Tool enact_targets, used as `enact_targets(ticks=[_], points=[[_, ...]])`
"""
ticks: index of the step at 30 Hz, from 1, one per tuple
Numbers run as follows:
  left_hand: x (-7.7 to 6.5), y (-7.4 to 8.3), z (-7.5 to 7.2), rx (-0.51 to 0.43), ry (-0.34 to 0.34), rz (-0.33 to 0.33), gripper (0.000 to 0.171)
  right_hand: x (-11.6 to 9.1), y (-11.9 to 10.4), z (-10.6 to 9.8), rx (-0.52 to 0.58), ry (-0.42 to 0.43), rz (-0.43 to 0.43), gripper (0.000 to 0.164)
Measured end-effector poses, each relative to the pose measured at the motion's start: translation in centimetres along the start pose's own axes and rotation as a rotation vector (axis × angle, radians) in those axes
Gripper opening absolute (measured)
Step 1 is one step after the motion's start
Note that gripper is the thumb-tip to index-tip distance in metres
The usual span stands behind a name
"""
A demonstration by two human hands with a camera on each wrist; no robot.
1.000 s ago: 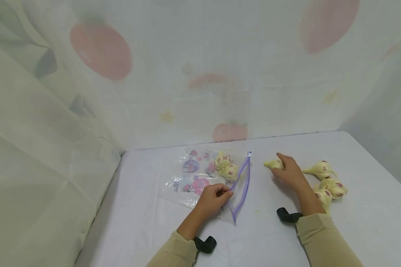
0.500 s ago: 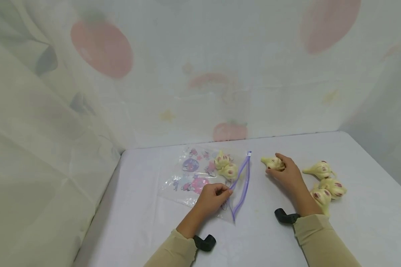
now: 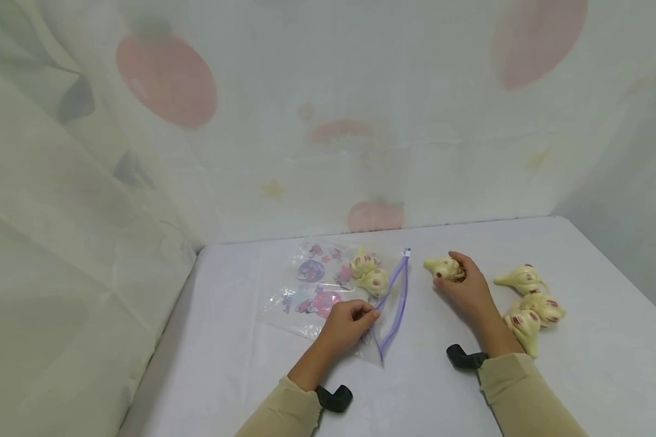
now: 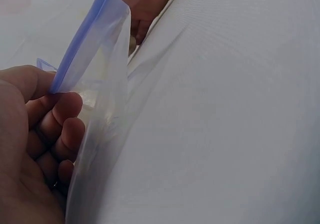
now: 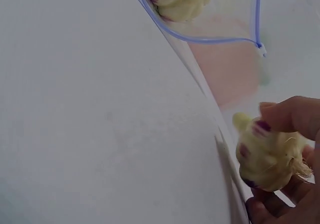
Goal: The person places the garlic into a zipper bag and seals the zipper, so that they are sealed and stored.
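A clear printed zip bag [image 3: 300, 303] with a purple zip edge lies on the table, its mouth spread open to the right. Two garlic bulbs [image 3: 373, 281] are inside it. My left hand [image 3: 345, 328] pinches the near side of the purple edge between thumb and forefinger; the left wrist view shows that edge [image 4: 82, 38] in the grip. To the right of the bag, my right hand [image 3: 470, 290] holds another garlic bulb [image 5: 267, 154] between thumb and fingers, its stem pointing left toward the bag.
Beside my right forearm, a group of 3 more garlic bulbs [image 3: 543, 308] lies on the white table [image 3: 415, 394]. A white slider [image 3: 407, 252] sits at the far end of the zip. A printed curtain [image 3: 448, 170] rises behind the table's back edge.
My right hand has taken hold of the garlic bulb and shifted slightly left with it. The left hand stays at the bag's edge.
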State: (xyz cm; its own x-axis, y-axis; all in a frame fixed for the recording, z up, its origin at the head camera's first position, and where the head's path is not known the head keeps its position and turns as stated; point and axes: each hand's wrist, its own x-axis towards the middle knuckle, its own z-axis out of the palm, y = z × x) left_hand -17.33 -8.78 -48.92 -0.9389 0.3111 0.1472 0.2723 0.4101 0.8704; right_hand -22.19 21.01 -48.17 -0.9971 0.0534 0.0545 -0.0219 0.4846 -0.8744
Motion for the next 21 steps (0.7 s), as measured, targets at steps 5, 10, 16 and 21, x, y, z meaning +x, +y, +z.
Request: enact_targets(ticks=[5, 10, 16, 21], points=[[0.0, 0.0, 0.0, 0.001, 0.003, -0.002, 0.016, -0.5, -0.4, 0.1, 0.136, 0.057, 0.011, 0.064], [0.1, 0.0, 0.1, 0.005, 0.006, 0.004, 0.015, -0.8, -0.6, 0.1, 0.234, 0.083, -0.055, 0.052], [0.0, -0.1, 0.2, 0.011, 0.008, 0.002, 0.015, -1.0, -0.9, 0.4, 0.351, -0.007, -0.186, 0.037], [0.0, -0.4, 0.2, 0.0, 0.012, 0.011, 0.015, -1.4, -1.7, 1.4, 0.332, -0.154, -0.241, 0.043]])
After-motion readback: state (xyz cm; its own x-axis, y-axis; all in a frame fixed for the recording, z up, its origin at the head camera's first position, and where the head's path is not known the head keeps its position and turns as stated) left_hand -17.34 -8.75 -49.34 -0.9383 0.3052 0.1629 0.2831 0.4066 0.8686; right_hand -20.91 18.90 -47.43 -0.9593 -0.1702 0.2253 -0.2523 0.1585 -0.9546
